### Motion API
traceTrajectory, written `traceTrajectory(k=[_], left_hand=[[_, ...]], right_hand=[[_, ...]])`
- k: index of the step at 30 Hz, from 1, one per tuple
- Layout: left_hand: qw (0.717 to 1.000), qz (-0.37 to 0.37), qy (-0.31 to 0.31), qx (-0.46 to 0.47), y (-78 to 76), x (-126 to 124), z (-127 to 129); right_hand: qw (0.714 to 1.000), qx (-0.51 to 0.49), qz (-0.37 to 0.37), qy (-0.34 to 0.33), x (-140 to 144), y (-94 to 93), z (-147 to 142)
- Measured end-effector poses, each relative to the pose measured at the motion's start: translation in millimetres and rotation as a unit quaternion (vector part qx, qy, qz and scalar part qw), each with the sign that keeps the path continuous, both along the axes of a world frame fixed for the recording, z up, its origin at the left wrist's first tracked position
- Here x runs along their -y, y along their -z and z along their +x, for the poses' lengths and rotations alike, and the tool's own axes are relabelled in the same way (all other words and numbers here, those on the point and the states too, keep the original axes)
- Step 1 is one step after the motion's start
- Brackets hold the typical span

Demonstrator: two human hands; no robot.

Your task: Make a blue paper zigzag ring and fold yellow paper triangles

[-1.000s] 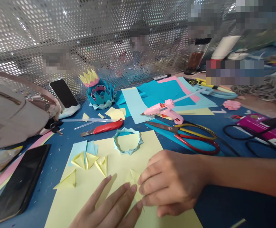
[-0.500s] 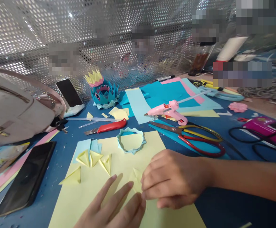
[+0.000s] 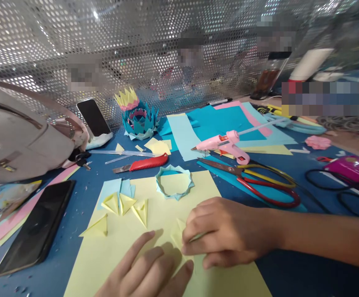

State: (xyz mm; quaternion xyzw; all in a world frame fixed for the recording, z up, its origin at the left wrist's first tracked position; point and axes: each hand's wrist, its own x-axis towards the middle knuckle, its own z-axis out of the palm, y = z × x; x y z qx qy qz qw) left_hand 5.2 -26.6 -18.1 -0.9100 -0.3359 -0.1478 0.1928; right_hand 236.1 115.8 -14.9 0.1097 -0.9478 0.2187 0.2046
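Observation:
My right hand (image 3: 221, 231) is closed on a small folded piece of yellow paper (image 3: 178, 232), pressing it against the large yellow sheet (image 3: 105, 270). Part of that piece is hidden under the fingers. My left hand (image 3: 150, 268) lies just to its left, fingers apart, thumb close to the piece's lower end. Several folded yellow triangles (image 3: 140, 211) rest left of my hands, some over light blue paper strips (image 3: 108, 190). Beyond my hands, near the sheet's far edge, sits a ring of folded light blue paper (image 3: 158, 185).
A red utility knife (image 3: 148, 163), a pink glue gun (image 3: 221, 143) and scissors (image 3: 268, 194) lie behind the sheet. A blue paper flower (image 3: 140, 123) stands at the back. On the left are a phone (image 3: 37, 227) and a pale bag (image 3: 21, 136); coloured paper (image 3: 225, 123) lies back right.
My left hand's fingers have drawn back and curled slightly, and its thumb has moved apart from the right fingertips. The right hand stays on the yellow piece. The whole view has shifted a little.

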Motion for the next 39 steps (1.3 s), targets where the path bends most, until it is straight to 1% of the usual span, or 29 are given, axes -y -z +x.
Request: traceTrajectory(k=[2,6,11,13,18,23,26,28,29,30,31,33,35,37,39], left_hand=[[1.0,-0.006,-0.008,0.008,-0.3,0.5,1.7],[1.0,0.005,-0.008,0.027,-2.8,-0.5,4.9],[1.0,0.006,0.013,-0.004,-7.1,-0.7,1.7],[1.0,0.002,0.019,-0.009,-6.7,-1.2,0.2],[0.999,-0.037,0.033,-0.012,-3.7,-2.7,-0.2],[0.999,-0.015,0.041,-0.02,-5.3,-3.6,0.3],[0.998,-0.007,0.049,-0.039,1.8,-3.6,1.9],[0.999,0.006,0.048,-0.013,11.8,-2.3,4.3],[0.999,0.001,0.03,0.015,17.2,-1.2,5.6],[0.994,0.033,0.014,0.104,21.9,0.4,6.7],[0.988,0.043,0.0,0.148,25.3,2.1,7.6],[0.995,-0.024,-0.007,0.093,27.2,5.7,8.1],[0.997,-0.059,-0.01,0.05,23.3,7.9,7.3],[0.997,-0.059,-0.009,0.042,16.4,7.1,6.0],[0.998,-0.032,0.002,0.06,9.5,3.5,4.7]], right_hand=[[1.0,0.015,0.01,0.011,0.9,0.2,0.0],[0.997,0.039,0.036,0.054,5.1,-0.3,-1.4],[0.992,0.062,0.055,0.096,9.4,-1.5,-5.3],[0.992,0.062,0.057,0.099,10.1,-1.5,-5.5],[0.993,0.048,0.055,0.095,10.7,-0.7,-2.4],[0.991,0.045,0.073,0.105,11.5,0.6,0.6],[0.99,0.05,0.074,0.107,11.2,1.4,1.3],[0.992,0.045,0.067,0.101,9.9,1.7,1.6],[0.993,0.04,0.061,0.097,8.8,1.6,1.8],[0.994,0.034,0.056,0.092,7.3,1.3,2.1],[0.994,0.025,0.056,0.088,5.6,0.8,2.7],[0.993,-0.006,0.083,0.083,1.2,-0.7,4.4],[0.984,-0.059,0.151,0.067,-3.8,-2.4,6.5],[0.965,-0.115,0.233,0.031,-8.2,-4.1,8.1],[0.944,-0.152,0.293,-0.004,-10.8,-5.4,8.6]])
